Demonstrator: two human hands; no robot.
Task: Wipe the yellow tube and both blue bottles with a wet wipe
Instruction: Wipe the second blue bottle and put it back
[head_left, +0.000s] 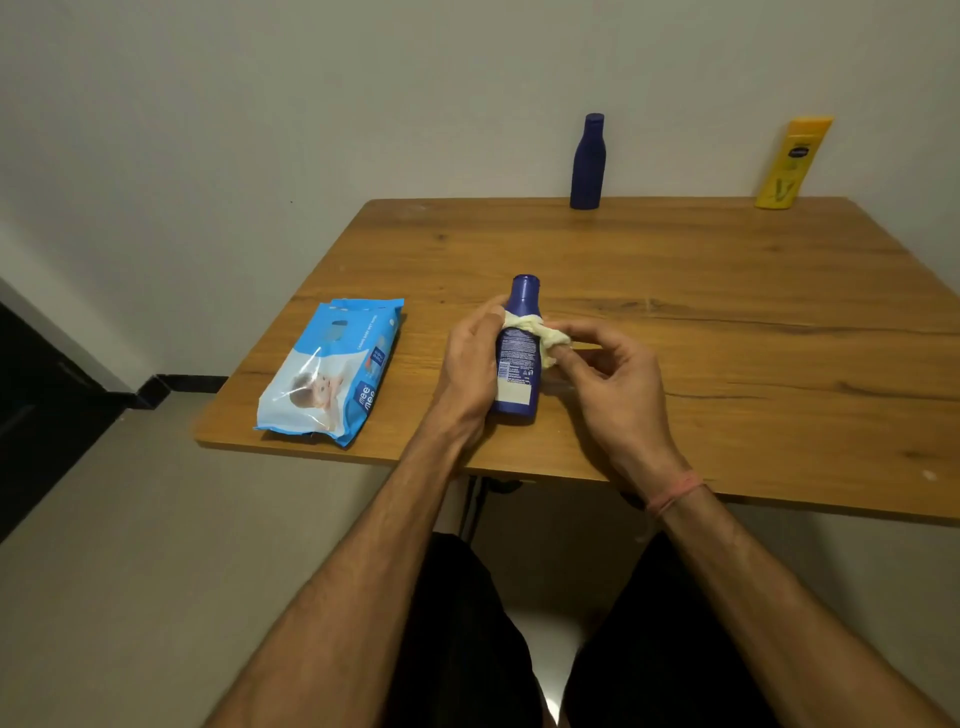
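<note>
A small blue bottle (518, 358) stands near the table's front edge, its label side facing me. My left hand (470, 364) grips it from the left. A crumpled white wet wipe (540, 332) is wrapped around the bottle's shoulder. My right hand (605, 374) pinches the wipe's bunched end on the bottle's right side. A taller blue bottle (588, 162) stands upright at the table's far edge by the wall. The yellow tube (792, 163) stands on its cap at the far right, leaning against the wall.
A blue and white pack of wet wipes (332, 371) lies flat at the table's front left corner. The wooden table (727, 322) meets the wall at the back. My knees are under its front edge.
</note>
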